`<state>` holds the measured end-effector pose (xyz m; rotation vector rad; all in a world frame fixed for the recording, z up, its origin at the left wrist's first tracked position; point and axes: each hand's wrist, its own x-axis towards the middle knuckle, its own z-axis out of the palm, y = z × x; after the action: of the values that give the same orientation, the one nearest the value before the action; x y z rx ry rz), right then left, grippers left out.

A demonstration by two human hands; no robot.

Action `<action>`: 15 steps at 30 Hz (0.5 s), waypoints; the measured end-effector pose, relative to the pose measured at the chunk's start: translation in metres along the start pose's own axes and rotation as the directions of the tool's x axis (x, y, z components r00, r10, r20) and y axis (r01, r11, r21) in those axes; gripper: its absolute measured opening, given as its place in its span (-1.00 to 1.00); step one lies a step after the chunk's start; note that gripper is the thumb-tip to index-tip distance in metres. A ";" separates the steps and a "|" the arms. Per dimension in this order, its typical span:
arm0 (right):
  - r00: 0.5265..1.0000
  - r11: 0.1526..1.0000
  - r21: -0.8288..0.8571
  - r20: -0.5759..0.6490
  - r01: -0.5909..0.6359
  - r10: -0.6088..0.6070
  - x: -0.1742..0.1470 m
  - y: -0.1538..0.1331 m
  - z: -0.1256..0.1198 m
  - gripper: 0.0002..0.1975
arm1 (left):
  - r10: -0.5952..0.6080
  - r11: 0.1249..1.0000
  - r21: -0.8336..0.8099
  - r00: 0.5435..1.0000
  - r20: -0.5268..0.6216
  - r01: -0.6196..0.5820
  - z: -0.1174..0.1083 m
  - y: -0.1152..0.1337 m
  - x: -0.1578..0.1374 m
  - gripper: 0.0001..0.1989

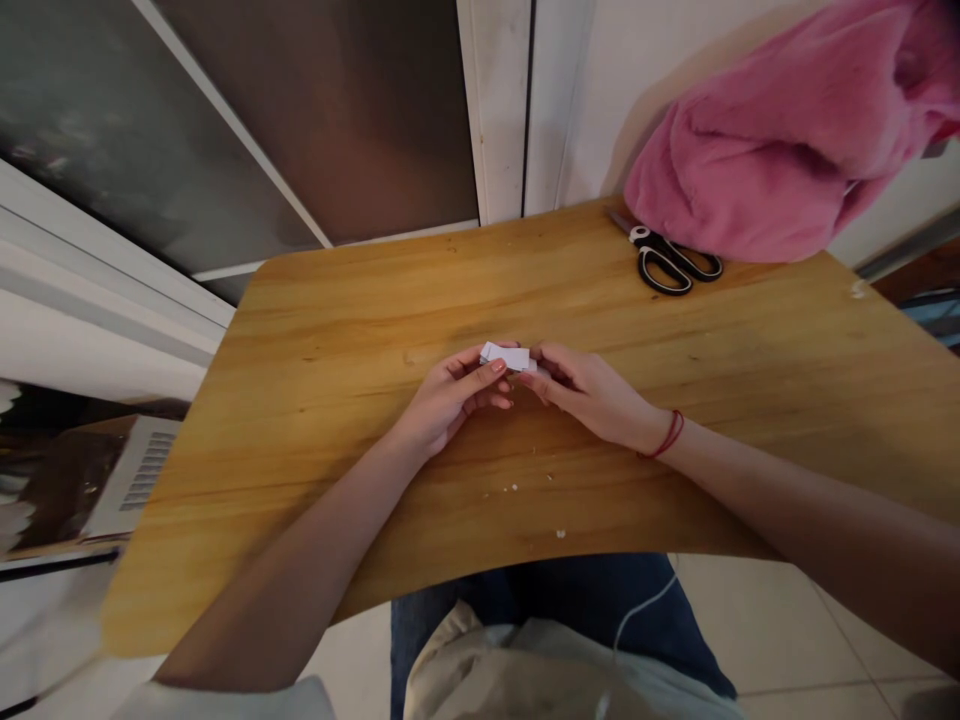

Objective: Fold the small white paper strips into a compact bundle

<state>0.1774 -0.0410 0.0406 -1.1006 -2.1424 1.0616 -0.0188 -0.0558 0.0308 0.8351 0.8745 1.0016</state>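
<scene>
A small white folded paper [510, 356] is held between my two hands, above the middle of the wooden table. My left hand [457, 395] grips its left end, thumb on top and fingers beneath. My right hand [589, 392] pinches the right end between thumb and fingers, with a red string round the wrist. The paper looks layered; part of it is hidden by my fingers.
Black-handled scissors [667, 262] lie at the back right of the table [360, 310], beside a pink plush cloth [765, 150]. Tiny white scraps [560, 534] dot the near edge. A box [127, 480] stands left, below the tabletop.
</scene>
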 end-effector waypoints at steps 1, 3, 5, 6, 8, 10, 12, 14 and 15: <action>1.000 1.000 -0.001 0.002 0.004 -0.004 0.000 0.000 -0.001 -0.68 | 0.003 1.000 -0.012 1.000 0.004 -0.003 0.000 0.000 0.000 -0.71; 1.000 1.000 -0.003 -0.001 0.011 -0.011 0.001 0.000 -0.001 -0.68 | 0.004 0.999 -0.038 1.000 0.002 -0.004 -0.001 0.001 0.001 -0.73; 1.000 1.000 0.003 -0.008 0.012 -0.012 0.001 0.000 -0.002 -0.69 | -0.003 0.998 -0.057 1.000 -0.011 0.003 -0.001 0.002 0.002 -0.73; 1.000 1.000 0.011 -0.011 0.010 -0.010 0.001 0.001 -0.002 -0.69 | -0.004 0.998 -0.063 1.000 -0.020 0.003 -0.002 0.002 0.002 -0.73; 1.000 0.999 0.033 -0.018 0.001 0.000 0.001 0.002 -0.002 -0.70 | 0.009 0.998 -0.068 0.999 -0.035 -0.011 -0.003 0.003 0.002 -0.73; 1.000 0.998 0.063 -0.028 -0.005 0.007 0.001 0.002 -0.003 -0.70 | 0.038 0.997 -0.068 0.998 -0.052 -0.041 -0.005 0.004 0.003 -0.72; 0.999 0.995 0.100 -0.049 -0.004 0.009 0.001 0.002 -0.003 -0.70 | 0.059 0.995 -0.070 0.995 -0.079 -0.065 -0.007 0.005 0.004 -0.72; 0.997 0.991 0.137 -0.074 -0.003 0.014 0.001 0.002 -0.004 -0.69 | 0.063 0.994 -0.086 0.991 -0.117 -0.073 -0.008 0.007 0.005 -0.74; 0.996 0.988 0.152 -0.086 0.000 0.014 0.001 0.002 -0.004 -0.69 | 0.061 0.992 -0.100 0.989 -0.136 -0.075 -0.009 0.008 0.005 -0.76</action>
<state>0.1807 -0.0380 0.0407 -1.0638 -1.9573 1.1383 -0.0278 -0.0470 0.0328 0.7192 0.9023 1.1639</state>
